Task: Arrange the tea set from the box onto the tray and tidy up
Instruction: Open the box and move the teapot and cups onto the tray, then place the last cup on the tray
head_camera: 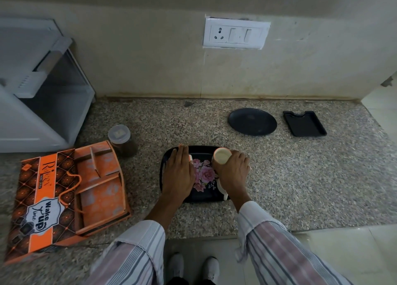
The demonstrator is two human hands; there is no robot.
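Counter [279, 177]: speckled granite, running wall to wall in front of me; everything below sits on it.
Appliance [32, 87]: a pale grey unit at the far left against the wall; I cannot tell what it is.
Box [71, 198]: the orange and brown tea set box lies open at my left, lid flap spread towards me with "Wake up" printed on it; its cardboard compartments look vacant from here.
Tray [206, 150]: black, with pink flowers painted in the middle; it lies straight ahead of me, between my two hands and partly under them.
Plate [252, 121]: round and dark, beyond the tray to the right, near the wall.
Small tray [304, 123]: a black rectangular dish just to the right of the plate, apart from it.
Jar [122, 140]: lidded, dark contents, standing just behind the box.
Left hand [179, 173]: flat over the tray's left side, fingers straight and pressed together; a white piece peeks out beside my fingers, too hidden to name.
Right hand [233, 168]: fingers curled round a cup over the tray's right side.
Cup [222, 155]: white, tilted so its mouth faces me; held above the tray's far right corner; another white piece shows under my wrist, too covered to name.
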